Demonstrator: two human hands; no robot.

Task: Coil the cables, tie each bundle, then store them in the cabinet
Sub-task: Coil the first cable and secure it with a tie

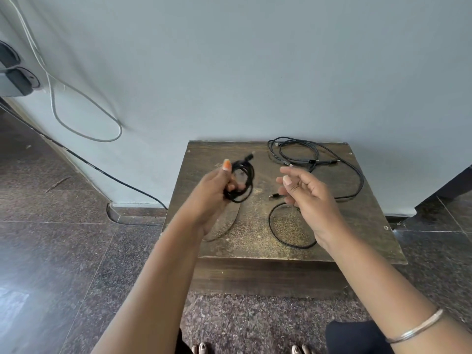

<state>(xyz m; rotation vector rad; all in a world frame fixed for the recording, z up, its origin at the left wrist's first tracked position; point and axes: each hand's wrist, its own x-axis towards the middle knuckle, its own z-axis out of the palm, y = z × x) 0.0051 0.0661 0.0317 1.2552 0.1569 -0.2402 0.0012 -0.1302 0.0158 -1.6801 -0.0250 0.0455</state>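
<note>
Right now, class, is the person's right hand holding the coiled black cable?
No: the coiled black cable is gripped in the left hand, while the right hand is open and empty.

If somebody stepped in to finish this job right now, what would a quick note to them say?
Left hand: closed around a coiled black cable, held above the small wooden table. I see no tie on it.
Right hand: open, fingers curled, holding nothing, above the table.
On the table: one loose black cable near the front, and a loose tangle of cables at the back right.
Done: one cable coiled.
Left: tie that coil, coil and tie the others, then store them all. No cabinet is in view.
</note>
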